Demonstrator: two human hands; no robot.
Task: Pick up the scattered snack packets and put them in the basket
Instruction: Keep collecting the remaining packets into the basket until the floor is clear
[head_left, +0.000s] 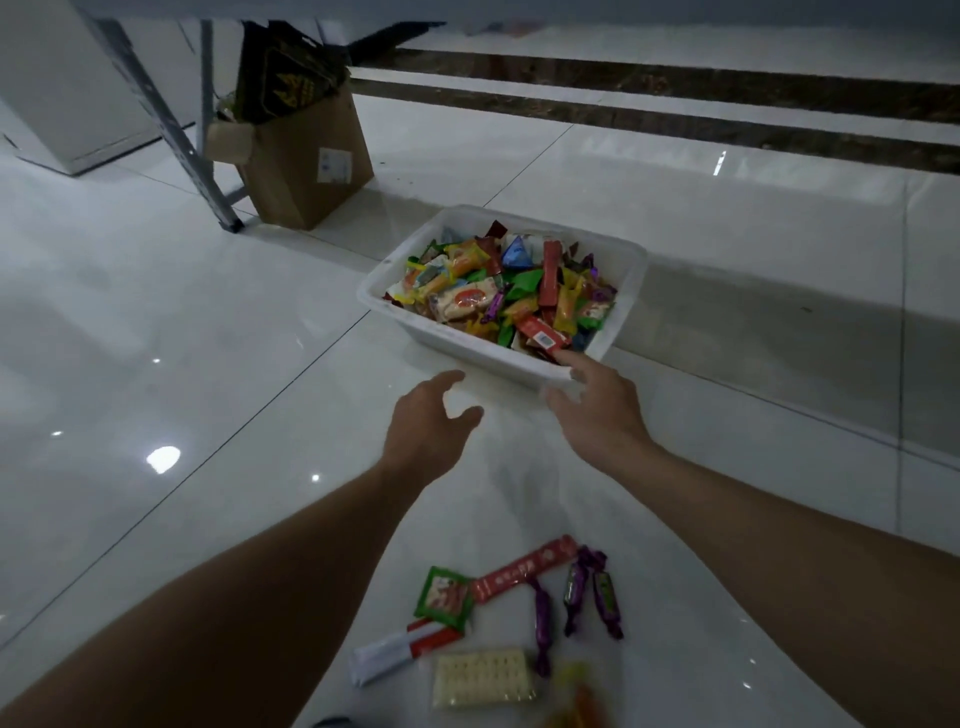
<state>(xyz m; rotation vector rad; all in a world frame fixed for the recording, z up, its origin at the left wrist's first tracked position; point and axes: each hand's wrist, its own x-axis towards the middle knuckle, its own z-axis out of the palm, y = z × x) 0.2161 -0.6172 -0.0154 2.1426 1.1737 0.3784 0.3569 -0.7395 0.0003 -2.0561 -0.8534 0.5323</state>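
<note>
Scattered packets: on the floor between the forearms lie a cracker packet (483, 678), a white-and-red stick (400, 649), a green square packet (444, 597), a long red packet (524, 569) and three purple candies (574, 592).
Left hand (431, 415): released, fingers loosely curved, holding nothing, above the floor just short of the basket.
Right hand (597, 405): released, fingers spread, index fingertip at the basket's near rim beside a red packet (543, 335).
Basket (374, 291): white, on the floor, heaped with colourful snack packets.
Behind: a cardboard box (306, 166) beside a metal leg (171, 124).
</note>
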